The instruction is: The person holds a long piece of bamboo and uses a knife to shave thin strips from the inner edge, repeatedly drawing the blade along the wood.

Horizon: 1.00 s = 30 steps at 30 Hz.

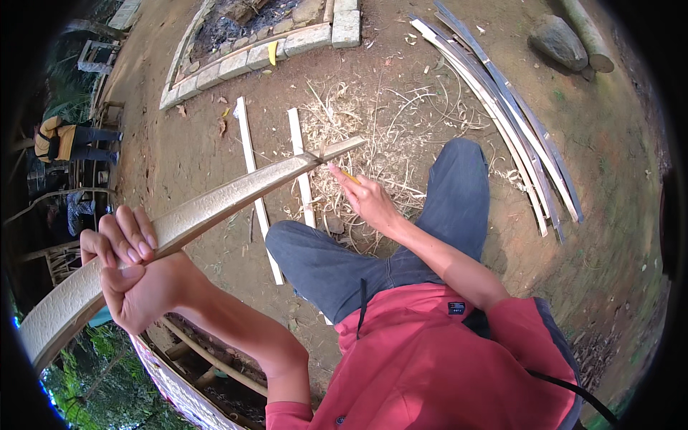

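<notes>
A long pale strip of wood or bamboo (229, 197) slants across my front, its near end at lower left and its thinner end over the shavings. My left hand (132, 269) wraps around its lower part, fingers over the top face and thumb pressed beneath them. In my right hand (373, 204), closed, is a small knife (351, 176) with a yellow handle. Its dark blade touches the strip near the far end, where a thin curl seems to lift. The blade is partly hidden by my fingers.
Pale shavings (344, 129) lie heaped between my knees. Two light strips (246, 136) rest on the ground to the left. Several long curved strips (494, 107) lie at right, near a rock (557, 41) and a log. A brick-edged fire pit (236, 66) is ahead; a person (68, 140) stands far left.
</notes>
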Each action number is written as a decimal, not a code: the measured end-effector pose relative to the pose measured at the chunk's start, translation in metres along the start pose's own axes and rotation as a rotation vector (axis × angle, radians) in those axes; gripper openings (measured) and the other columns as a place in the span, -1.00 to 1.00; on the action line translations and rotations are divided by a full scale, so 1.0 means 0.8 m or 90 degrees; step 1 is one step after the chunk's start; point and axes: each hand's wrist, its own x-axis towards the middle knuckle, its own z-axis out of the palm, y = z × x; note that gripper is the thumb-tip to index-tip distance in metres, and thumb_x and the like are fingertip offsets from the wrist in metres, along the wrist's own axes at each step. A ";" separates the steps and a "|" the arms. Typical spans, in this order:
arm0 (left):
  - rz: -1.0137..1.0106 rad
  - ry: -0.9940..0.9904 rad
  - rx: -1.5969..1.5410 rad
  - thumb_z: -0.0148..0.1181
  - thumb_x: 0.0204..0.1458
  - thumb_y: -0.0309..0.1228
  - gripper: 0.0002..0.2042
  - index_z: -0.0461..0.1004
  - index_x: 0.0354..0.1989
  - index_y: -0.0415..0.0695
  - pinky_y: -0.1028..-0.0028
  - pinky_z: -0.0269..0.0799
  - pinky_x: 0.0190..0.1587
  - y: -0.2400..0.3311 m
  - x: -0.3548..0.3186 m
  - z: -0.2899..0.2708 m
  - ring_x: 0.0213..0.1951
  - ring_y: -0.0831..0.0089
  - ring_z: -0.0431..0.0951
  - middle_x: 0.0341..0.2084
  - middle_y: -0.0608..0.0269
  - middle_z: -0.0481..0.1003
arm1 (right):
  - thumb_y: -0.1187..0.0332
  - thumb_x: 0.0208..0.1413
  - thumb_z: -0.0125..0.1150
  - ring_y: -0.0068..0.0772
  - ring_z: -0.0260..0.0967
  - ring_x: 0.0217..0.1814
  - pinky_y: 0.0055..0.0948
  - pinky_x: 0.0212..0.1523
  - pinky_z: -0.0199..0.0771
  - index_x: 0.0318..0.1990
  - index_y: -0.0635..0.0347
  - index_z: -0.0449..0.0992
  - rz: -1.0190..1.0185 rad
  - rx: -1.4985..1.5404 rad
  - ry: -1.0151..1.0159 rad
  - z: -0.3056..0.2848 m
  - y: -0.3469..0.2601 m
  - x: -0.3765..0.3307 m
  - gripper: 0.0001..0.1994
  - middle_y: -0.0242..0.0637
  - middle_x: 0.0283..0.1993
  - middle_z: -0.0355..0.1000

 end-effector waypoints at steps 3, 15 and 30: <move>0.013 -0.006 0.005 -0.14 -0.26 -0.49 -0.92 0.10 -0.59 -0.15 0.56 0.04 -0.66 0.001 0.007 -0.015 -0.70 0.51 0.05 -0.75 0.23 0.07 | 0.52 0.18 0.08 -0.41 0.25 -0.64 -0.36 -0.63 0.40 0.38 -0.03 0.17 0.053 0.094 -0.014 -0.022 -0.025 0.023 -0.41 -0.20 -0.56 0.33; 0.043 0.028 0.056 -0.16 -0.28 -0.49 -0.92 0.09 -0.58 -0.13 0.59 -0.01 -0.66 -0.012 0.021 0.001 -0.70 0.53 0.03 -0.75 0.25 0.06 | 0.58 0.14 0.06 -0.49 0.20 -0.71 -0.52 -0.72 0.42 0.39 0.08 0.11 0.059 0.020 -0.042 -0.004 -0.003 0.002 -0.37 -0.18 -0.65 0.31; 0.051 0.063 0.108 -0.17 -0.23 -0.49 -0.93 0.08 -0.58 -0.14 0.59 -0.02 -0.67 -0.014 0.016 0.005 -0.72 0.55 0.01 -0.75 0.28 0.05 | 0.51 0.18 0.09 -0.20 0.46 -0.57 -0.19 -0.46 0.48 0.39 0.03 0.14 0.063 0.100 -0.041 -0.043 -0.060 0.022 -0.40 -0.01 -0.51 0.47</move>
